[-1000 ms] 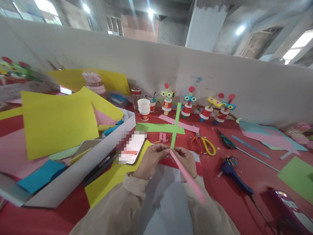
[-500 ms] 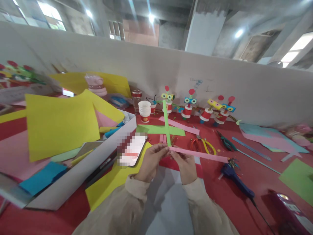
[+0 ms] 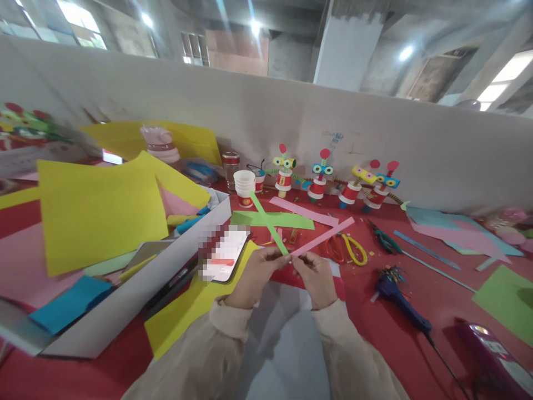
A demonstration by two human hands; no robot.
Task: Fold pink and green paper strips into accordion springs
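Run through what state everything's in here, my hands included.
Left hand, pinching the green strip
Right hand, pinching the pink strip
Green strip, held, far end free
Pink strip, held, far end free
Phone, face up, screen lit
Scissors, lying, handles apart
White box, open on top
Paper cups, nested upright
Clear jar, lid on
Glue gun, lying down; heat can't be told

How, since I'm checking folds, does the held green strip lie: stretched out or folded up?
Stretched out along its visible length: the green strip runs straight from the fingers. Its pinched end is hidden; cannot tell.
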